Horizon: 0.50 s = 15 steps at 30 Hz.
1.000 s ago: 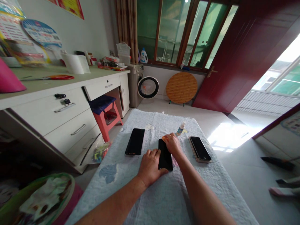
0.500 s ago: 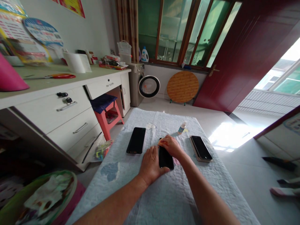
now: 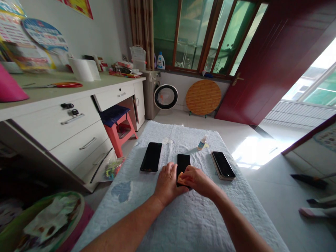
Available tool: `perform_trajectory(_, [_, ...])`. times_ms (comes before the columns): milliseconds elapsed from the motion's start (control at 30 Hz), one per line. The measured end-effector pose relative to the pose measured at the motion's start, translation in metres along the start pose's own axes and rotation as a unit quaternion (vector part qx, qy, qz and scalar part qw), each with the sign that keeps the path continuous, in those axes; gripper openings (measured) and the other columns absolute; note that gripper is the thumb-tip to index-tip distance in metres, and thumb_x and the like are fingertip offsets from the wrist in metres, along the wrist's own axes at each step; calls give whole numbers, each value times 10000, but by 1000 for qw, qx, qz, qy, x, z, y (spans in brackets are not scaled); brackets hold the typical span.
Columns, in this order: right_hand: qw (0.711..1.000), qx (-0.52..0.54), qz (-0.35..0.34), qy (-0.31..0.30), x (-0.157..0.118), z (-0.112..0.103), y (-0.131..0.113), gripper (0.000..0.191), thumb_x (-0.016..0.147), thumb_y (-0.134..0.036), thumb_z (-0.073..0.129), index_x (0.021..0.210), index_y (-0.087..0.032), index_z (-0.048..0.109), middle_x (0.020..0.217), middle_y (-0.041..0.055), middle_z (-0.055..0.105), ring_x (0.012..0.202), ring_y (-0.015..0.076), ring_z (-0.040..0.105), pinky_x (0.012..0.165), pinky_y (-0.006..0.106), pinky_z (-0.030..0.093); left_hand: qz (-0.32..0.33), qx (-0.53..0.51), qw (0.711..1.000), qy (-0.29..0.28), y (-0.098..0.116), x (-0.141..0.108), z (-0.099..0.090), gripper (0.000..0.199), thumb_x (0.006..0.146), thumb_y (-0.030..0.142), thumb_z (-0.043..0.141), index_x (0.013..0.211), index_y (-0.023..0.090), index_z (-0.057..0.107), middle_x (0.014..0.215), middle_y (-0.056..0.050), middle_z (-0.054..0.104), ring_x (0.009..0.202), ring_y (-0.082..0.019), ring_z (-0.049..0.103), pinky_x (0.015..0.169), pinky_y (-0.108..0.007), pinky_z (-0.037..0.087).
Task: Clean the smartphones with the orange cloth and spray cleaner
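A black smartphone (image 3: 183, 160) lies face up on the light blue quilted cloth (image 3: 168, 134). My left hand (image 3: 168, 183) grips it, fingers along its left edge and thumb across the near end. Bunched in my right hand (image 3: 195, 177) is a small orange cloth (image 3: 181, 179), pressed on the lower part of the screen. To the left rests a larger dark phone (image 3: 151, 156), screen up. On the right, another phone (image 3: 223, 164) lies on a pale case or second device; which one I cannot tell. A small spray bottle (image 3: 202, 143) stands upright beyond my right hand.
A white desk (image 3: 70, 122) runs along the left, with scissors (image 3: 63, 85) and a paper roll (image 3: 82, 69) on top. A red stool (image 3: 120, 134) is tucked by it. A full waste bin (image 3: 81, 213) stands at lower left. The washing machine door (image 3: 166, 97) hangs ajar.
My right hand has slid the orange cloth from the phone's far end toward its near end. My left hand stays on the phone. The view has shifted slightly.
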State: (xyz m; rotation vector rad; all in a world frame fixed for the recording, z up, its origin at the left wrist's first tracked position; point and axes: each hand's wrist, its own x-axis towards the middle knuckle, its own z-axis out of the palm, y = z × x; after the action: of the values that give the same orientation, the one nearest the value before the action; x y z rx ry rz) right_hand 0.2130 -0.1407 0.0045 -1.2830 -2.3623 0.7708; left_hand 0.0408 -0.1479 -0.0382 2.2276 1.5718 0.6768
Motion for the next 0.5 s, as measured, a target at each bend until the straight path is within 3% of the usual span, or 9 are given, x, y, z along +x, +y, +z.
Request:
perform_trajectory(300, [980,-98,92,147,48,-7,49,257,801,-131,538,959,-187,733,855,46,620,794,157,589,773,259,438,-14,22,999,-41,6,1,-7,805,641,618,732,1289,195,510,1328,-133,501,1178,-352,466,1013,-451,358])
perform_trajectory(500, [974,-106,105,172,71,6,44,214,850,-155,531,950,-187,718,914,67,616,826,160,585,803,246,428,-5,14,999,-41,6,1,-7,841,664,679,687,1303,165,502,1310,-149,520,1180,-367,458,1009,-472,355])
